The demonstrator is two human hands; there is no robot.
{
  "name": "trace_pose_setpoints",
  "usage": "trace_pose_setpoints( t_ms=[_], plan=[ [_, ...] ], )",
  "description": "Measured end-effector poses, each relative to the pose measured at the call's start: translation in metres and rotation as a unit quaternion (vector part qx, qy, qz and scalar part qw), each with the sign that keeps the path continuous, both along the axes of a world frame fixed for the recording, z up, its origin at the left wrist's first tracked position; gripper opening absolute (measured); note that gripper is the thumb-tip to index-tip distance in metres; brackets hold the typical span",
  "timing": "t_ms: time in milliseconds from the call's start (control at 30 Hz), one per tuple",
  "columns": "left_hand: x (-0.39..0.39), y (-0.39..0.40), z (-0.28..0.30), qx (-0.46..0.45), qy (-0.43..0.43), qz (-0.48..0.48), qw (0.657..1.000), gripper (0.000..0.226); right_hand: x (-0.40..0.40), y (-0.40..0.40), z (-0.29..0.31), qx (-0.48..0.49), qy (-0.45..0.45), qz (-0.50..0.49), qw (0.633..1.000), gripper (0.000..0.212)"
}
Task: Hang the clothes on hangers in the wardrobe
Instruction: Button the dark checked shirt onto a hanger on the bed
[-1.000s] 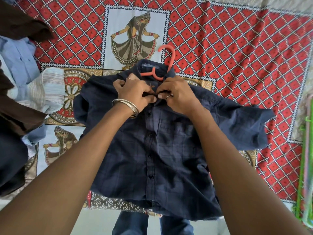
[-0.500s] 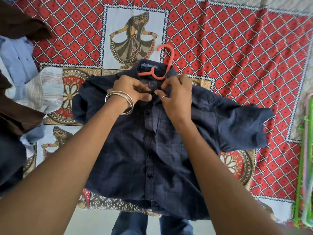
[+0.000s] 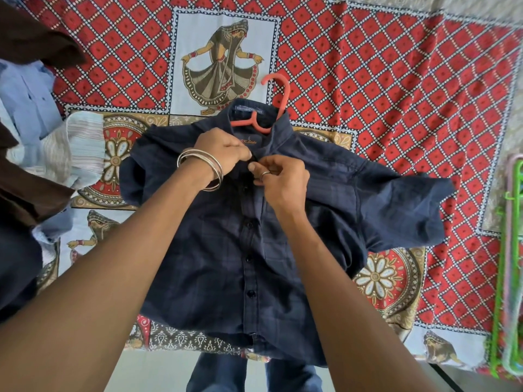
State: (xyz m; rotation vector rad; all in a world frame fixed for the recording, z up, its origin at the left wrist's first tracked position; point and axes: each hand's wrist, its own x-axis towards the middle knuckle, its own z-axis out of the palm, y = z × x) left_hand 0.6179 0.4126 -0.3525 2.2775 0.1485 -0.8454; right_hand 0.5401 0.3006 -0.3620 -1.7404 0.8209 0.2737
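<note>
From the head view, looking down on the bed: a dark navy short-sleeved button-up shirt lies face up on the red diamond-patterned printed bedspread, with a coral plastic hanger already threaded through it, its hook poking out above the collar; the left hand, silver bangles at the wrist, has its fingers curled and pinching the placket just below the collar; the right hand, a ring on one finger, pinches the facing edge of the placket between thumb and forefinger, right beside the left; the two hands are almost touching at the top button

A second ago both hands were bunched tight together over that same spot, knuckles up; since then they have drawn slightly apart and the right thumb has lifted clear, so the fabric between them shows; I take that to mean the top button is being worked through its hole, or has only just gone in, though the button itself is too small and dark to make out; the lower buttons look done up

If that is so, the shirt is secured on its hanger and what remains is lifting it by the hook and carrying it to the wardrobe, which is nowhere in sight here; a heap of other clothes waits at the left edge of the bed, and spare green and pink plastic hangers lie at the right
</note>
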Motion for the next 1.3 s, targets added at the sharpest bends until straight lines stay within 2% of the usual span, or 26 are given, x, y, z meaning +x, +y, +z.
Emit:
trace_pose_setpoints(
  t_ms=[67,133,167,233,267,300,333,400,467,500,567,667,767,833,933,1000,1100,1167,1233,1300],
  plan=[
    [-0.004,0.0,-0.005,0.017,0.002,-0.038,0.999,0.007,-0.003,-0.002,0.003,0.004,0.022,0.015,1.0,0.005],
    [-0.01,0.004,-0.01,0.046,-0.032,-0.08,0.995,0.009,-0.003,-0.012,0.005,-0.017,0.048,0.034,0.998,0.019],
    [-0.008,0.008,-0.012,0.024,-0.081,-0.072,0.994,0.014,0.003,-0.019,0.007,-0.037,0.044,0.032,0.998,0.024],
    [0.002,0.028,-0.013,-0.049,-0.196,0.001,0.979,0.036,0.023,-0.033,0.016,-0.084,0.006,0.004,0.996,0.025],
    [0.008,0.04,-0.015,-0.04,-0.239,0.027,0.97,0.044,0.037,-0.04,0.022,-0.114,-0.018,-0.004,0.993,0.02],
    [0.012,0.052,-0.021,-0.003,-0.252,0.031,0.967,0.049,0.048,-0.046,0.026,-0.15,-0.033,0.001,0.988,0.014],
    [0.016,0.065,-0.024,0.04,-0.231,0.02,0.972,0.055,0.061,-0.049,0.028,-0.192,-0.037,0.026,0.98,0.013],
    [0.013,0.077,-0.03,0.16,-0.148,-0.057,0.974,0.068,0.08,-0.055,0.021,-0.246,-0.02,0.091,0.965,0.027],
    [0.015,0.09,-0.025,0.293,-0.118,-0.165,0.934,0.074,0.097,-0.043,0.01,-0.268,0.026,0.16,0.95,0.042],
    [0.015,0.089,-0.023,0.313,-0.109,-0.185,0.925,0.073,0.101,-0.042,0.005,-0.289,0.058,0.183,0.938,0.047],
    [0.028,0.106,-0.019,0.272,-0.089,-0.155,0.946,0.069,0.114,-0.027,0.003,-0.306,0.094,0.179,0.93,0.046],
    [0.038,0.119,-0.019,0.16,-0.082,-0.098,0.979,0.066,0.126,-0.024,0.008,-0.263,0.099,0.099,0.955,0.035],
    [0.039,0.121,-0.017,0.137,-0.053,-0.094,0.985,0.078,0.137,-0.036,0.016,-0.164,0.021,0.05,0.985,0.024],
    [0.041,0.131,-0.018,0.109,-0.033,-0.071,0.991,0.086,0.148,-0.039,0.026,-0.162,-0.021,0.058,0.985,0.019],
    [0.045,0.146,-0.02,0.046,-0.068,0.006,0.997,0.076,0.161,-0.05,0.033,-0.2,-0.043,0.092,0.975,0.022],
    [0.056,0.158,-0.022,0.043,-0.097,0.071,0.992,0.062,0.163,-0.064,0.035,-0.194,-0.036,0.078,0.977,0.025],
    [0.081,0.199,-0.052,0.182,-0.127,0.122,0.967,0.036,0.157,-0.09,0.032,-0.235,-0.034,0.043,0.971,0.025],
    [0.096,0.231,-0.077,0.287,-0.143,0.144,0.936,0.032,0.15,-0.101,0.033,-0.249,-0.036,0.033,0.967,0.026],
    [0.098,0.217,-0.055,0.358,-0.183,0.156,0.902,0.029,0.142,-0.099,0.041,-0.239,-0.054,0.034,0.969,0.024],
    [0.097,0.182,-0.022,0.384,-0.235,0.096,0.888,0.028,0.135,-0.09,0.051,-0.227,-0.084,0.078,0.967,0.022]
  ],
)
